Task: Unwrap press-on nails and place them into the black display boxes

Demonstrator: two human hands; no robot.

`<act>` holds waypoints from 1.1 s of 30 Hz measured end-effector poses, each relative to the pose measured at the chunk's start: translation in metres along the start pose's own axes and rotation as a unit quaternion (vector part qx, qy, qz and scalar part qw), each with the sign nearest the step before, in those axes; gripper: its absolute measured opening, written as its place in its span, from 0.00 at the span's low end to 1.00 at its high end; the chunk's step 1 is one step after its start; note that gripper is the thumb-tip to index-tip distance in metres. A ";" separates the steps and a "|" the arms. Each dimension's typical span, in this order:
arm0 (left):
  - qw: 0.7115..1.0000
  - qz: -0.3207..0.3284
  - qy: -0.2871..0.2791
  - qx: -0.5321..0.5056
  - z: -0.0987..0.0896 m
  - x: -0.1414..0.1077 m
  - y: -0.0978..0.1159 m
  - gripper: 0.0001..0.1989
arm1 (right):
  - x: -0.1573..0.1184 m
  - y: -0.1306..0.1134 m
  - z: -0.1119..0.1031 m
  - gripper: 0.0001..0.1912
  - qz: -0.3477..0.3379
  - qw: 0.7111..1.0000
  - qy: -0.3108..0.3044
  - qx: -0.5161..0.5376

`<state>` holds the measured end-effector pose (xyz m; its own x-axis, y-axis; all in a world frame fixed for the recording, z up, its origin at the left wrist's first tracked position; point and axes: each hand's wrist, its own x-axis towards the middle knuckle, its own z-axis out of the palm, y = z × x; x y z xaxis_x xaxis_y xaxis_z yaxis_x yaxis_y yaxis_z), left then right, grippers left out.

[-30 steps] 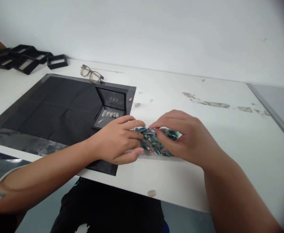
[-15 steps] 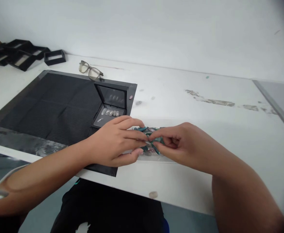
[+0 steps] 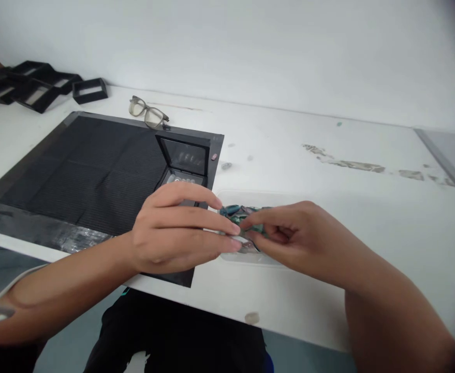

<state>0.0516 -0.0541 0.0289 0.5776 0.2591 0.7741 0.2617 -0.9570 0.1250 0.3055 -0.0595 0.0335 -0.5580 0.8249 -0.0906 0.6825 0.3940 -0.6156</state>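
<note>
Both hands meet over a clear plastic tray (image 3: 264,196) of shiny teal, green and pinkish pieces (image 3: 233,210) that look like false nails. My left hand (image 3: 176,228) comes in from the left, fingers stretched out and a little apart, their tips at the pieces. Thumb and forefinger of my right hand (image 3: 301,238) are pinched among them; whatever sits between the tips is too small to make out. Behind my left hand stands a black hinged case (image 3: 184,155), lid raised, with a row of pale false nails (image 3: 180,180) partly covered by the hand.
The case rests on a ribbed black mat (image 3: 87,160). Beyond it lie a pair of glasses (image 3: 149,113) and a small pink nail (image 3: 214,156). Several black box frames (image 3: 33,85) are piled at the far left. A grey strip (image 3: 444,160) crosses the table at right.
My left hand has turned and its fingers reach out straighter, now covering more of the case. My right hand keeps its pinch in the tray. The view has shifted slightly.
</note>
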 end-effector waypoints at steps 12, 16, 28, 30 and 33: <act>0.999 0.019 0.026 0.012 -0.002 -0.001 0.000 0.08 | 0.003 -0.003 0.000 0.08 0.094 0.991 -0.077 -0.051; 1.000 0.018 0.013 0.009 0.000 0.000 0.000 0.10 | 0.002 0.001 0.001 0.07 0.072 0.994 -0.038 -0.070; 1.000 -0.014 -0.011 -0.008 0.013 -0.003 -0.002 0.06 | 0.001 0.000 -0.003 0.09 0.037 0.995 -0.040 -0.086; 1.000 -0.017 -0.011 -0.005 0.011 -0.001 -0.001 0.05 | 0.001 0.001 -0.002 0.09 0.032 0.995 -0.038 -0.086; 1.000 -0.022 -0.015 -0.002 0.010 0.001 0.000 0.04 | 0.001 0.002 -0.001 0.09 0.026 0.996 -0.042 -0.074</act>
<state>0.0599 -0.0527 0.0230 0.5886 0.3053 0.7485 0.2844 -0.9450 0.1618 0.3065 -0.0573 0.0328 -0.5540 0.8110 -0.1878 0.7697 0.4130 -0.4868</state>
